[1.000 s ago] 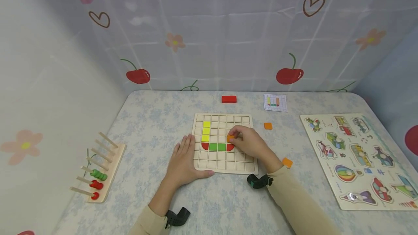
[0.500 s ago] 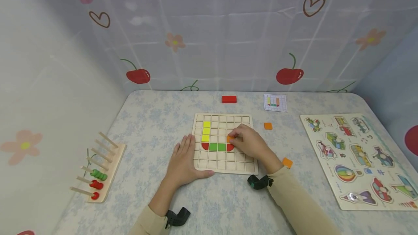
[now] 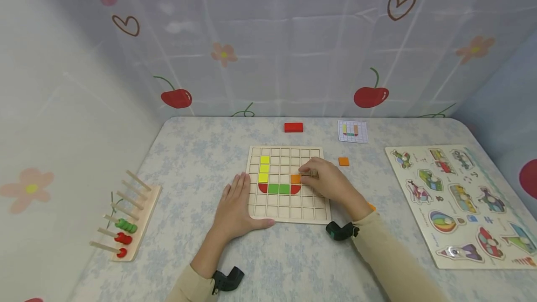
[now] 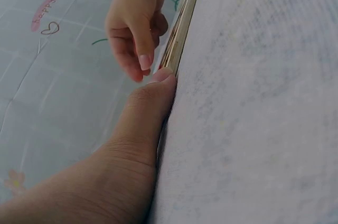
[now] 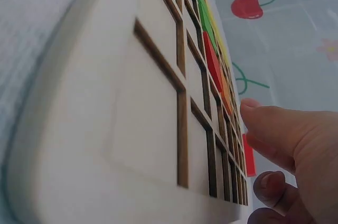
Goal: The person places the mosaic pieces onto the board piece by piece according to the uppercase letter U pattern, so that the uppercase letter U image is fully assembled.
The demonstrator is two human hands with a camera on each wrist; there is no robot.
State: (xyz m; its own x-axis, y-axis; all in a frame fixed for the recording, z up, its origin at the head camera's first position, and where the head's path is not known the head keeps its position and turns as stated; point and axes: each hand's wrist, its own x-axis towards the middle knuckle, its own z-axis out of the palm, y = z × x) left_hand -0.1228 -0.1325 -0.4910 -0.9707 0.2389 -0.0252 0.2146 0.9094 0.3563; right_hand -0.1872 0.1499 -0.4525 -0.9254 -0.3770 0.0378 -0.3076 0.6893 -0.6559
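Note:
A wooden grid board [image 3: 277,205] lies on the table. Along its left edge my left hand [image 3: 237,209] rests with fingers straight, the thumb on the near edge. Yellow tiles [image 3: 264,168] form a column in the grid; below run a rounded red tile [image 3: 263,188], green tiles [image 3: 278,188] and another rounded red tile [image 3: 295,189]. An orange tile [image 3: 295,179] sits in the cell above that second red one. Just right of it hovers my right hand [image 3: 329,183], holding nothing; the right wrist view shows its thumb [image 5: 264,121] and fingers apart from the board.
Loose orange tile [image 3: 343,161] lies right of the board; another [image 3: 371,207] is partly hidden by the right wrist. Behind are a red block [image 3: 293,127] and a pattern card [image 3: 353,131]. A peg rack [image 3: 144,220] with beads stands left, a picture puzzle [image 3: 444,209] right.
My right hand has let go of the orange tile and moved slightly right, so the tile now shows in its cell. The left hand has stayed in place.

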